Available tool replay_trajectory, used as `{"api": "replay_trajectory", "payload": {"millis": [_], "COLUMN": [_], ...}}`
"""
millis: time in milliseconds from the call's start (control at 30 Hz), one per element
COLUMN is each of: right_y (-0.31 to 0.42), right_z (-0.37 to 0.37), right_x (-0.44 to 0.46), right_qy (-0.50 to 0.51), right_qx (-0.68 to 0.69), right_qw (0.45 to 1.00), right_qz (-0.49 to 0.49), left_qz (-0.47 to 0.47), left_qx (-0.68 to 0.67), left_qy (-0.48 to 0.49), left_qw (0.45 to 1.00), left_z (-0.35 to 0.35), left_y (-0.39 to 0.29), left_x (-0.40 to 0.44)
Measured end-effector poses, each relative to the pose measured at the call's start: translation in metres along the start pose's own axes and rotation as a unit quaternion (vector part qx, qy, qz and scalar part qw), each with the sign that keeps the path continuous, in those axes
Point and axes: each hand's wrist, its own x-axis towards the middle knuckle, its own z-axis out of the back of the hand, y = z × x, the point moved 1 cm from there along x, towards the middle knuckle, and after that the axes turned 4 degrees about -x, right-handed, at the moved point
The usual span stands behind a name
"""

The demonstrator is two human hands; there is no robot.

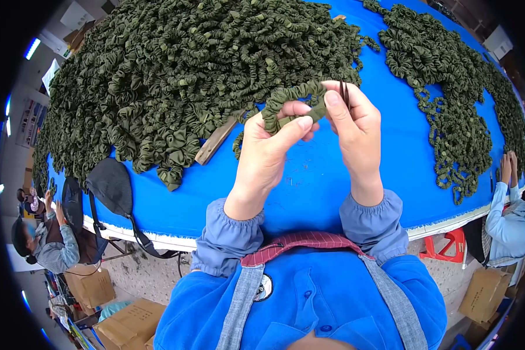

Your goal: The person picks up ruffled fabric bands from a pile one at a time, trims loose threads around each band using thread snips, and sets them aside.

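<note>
My left hand (pixel 265 151) is closed on a dark green gathered fabric scrunchie (pixel 294 93), held up above the blue table cover. Its thumb presses on the band's lower side. My right hand (pixel 356 125) is also closed, with its thumb and fingertips at the right end of the scrunchie. The dark pointed tips of what look like thread snips (pixel 344 93) stick up between its fingers; the handles are hidden in the palm. Just beyond my hands rises a big heap of similar green scrunchies (pixel 210 64).
A wooden strip (pixel 217 140) lies against the heap. More scrunchies (pixel 437 76) are piled at the right. A black bag (pixel 112 188) with straps sits at the left table edge. Co-workers sit left (pixel 52 251) and right (pixel 510 221). A red stool (pixel 446 248) and cardboard boxes (pixel 131 324) stand below.
</note>
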Motion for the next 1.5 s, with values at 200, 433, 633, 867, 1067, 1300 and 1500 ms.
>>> {"api": "replay_trajectory", "payload": {"millis": [200, 433, 633, 867, 1067, 1300, 1500], "right_y": [0.010, 0.012, 0.004, 0.000, -0.001, 0.004, 0.003], "right_z": [-0.001, -0.013, -0.018, -0.018, -0.015, -0.002, 0.006], "right_x": [-0.005, -0.014, -0.012, -0.011, -0.009, -0.007, 0.006], "right_qy": [-0.037, -0.018, -0.032, -0.042, -0.042, -0.047, -0.074], "right_qx": [-0.192, -0.296, -0.335, -0.372, -0.374, -0.266, -0.039], "right_qw": [0.957, 0.929, 0.902, 0.872, 0.866, 0.938, 0.982], "right_qz": [0.214, 0.220, 0.270, 0.316, 0.328, 0.217, 0.168], "left_qz": [-0.028, -0.047, -0.055, -0.065, -0.079, -0.069, 0.006], "left_qx": [-0.023, -0.072, -0.042, 0.006, 0.031, 0.039, -0.066], "left_qy": [-0.054, -0.058, -0.067, -0.072, -0.065, -0.078, -0.051], "left_qw": [0.998, 0.995, 0.995, 0.995, 0.994, 0.994, 0.996], "left_z": [0.003, 0.007, 0.006, 0.007, 0.007, 0.001, 0.007], "left_y": [-0.006, -0.010, -0.009, -0.008, -0.009, -0.011, -0.009], "left_x": [0.002, 0.004, 0.003, 0.002, 0.001, 0.001, 0.002]}}
